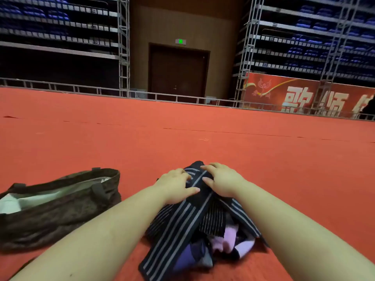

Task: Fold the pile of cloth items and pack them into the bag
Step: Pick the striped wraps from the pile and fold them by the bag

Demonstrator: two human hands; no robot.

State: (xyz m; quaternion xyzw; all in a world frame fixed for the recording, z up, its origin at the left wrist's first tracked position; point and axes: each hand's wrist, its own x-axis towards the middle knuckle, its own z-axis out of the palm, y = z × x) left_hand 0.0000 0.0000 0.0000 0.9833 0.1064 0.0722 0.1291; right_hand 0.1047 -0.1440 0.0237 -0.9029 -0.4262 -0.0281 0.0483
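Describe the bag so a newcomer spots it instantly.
Start from the red carpet filling the floor. At its near left, left of the hands and the striped cloth pile, lies the bag: dark brown, slumped, mouth open on a pale lining. Nothing else there is brown or hollow.

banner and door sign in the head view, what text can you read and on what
"歌颂": large white characters on the red banner; a third character is cut off at the frame edge.
Green sign above the door: too small to read.
Bag and striped cloth: no text.
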